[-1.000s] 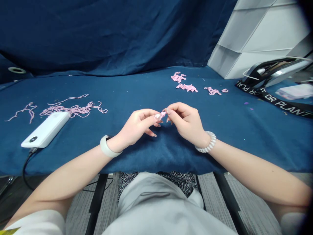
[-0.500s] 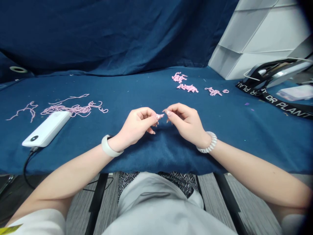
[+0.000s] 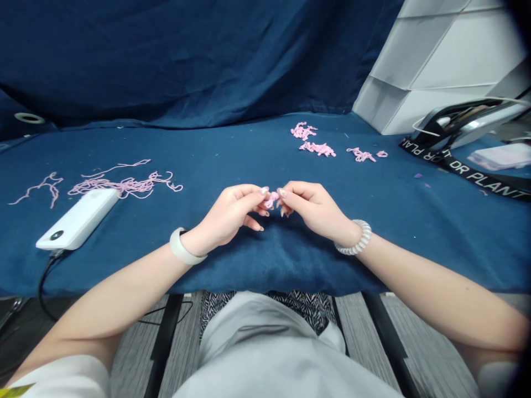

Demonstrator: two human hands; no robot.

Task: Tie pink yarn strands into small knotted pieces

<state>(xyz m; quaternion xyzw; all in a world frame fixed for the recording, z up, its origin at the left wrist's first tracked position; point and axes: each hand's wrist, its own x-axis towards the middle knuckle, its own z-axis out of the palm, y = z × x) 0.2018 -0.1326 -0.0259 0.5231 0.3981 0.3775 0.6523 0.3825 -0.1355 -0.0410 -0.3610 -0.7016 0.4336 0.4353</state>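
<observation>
Between my fingertips is a small looped piece of pink cord (image 3: 271, 200), above the front part of the blue cloth. My left hand (image 3: 238, 211) pinches it from the left with thumb and forefinger, the other fingers curled beneath. From the right, the thumb and forefinger of my right hand (image 3: 314, 209) are closed at the cord's other end. Just how the cord is looped is partly hidden by the fingers. Small bundles of pink cord (image 3: 317, 149) lie beyond my right hand, and a loose tangle of pink cord (image 3: 133, 185) lies to the left.
A white power bank (image 3: 78, 220) with a black cable rests at the left, touching the tangle. On the right stand white stacked boxes (image 3: 448, 72), with a headset-like device (image 3: 468, 124) and its black lettered strap (image 3: 468, 171) in front. A blue cloth (image 3: 199, 149) covers the table.
My hands have come closer together, and the right fingertips now meet the cord. More of the cord shows, as a small loop between the fingers. Things on the table stay put.
</observation>
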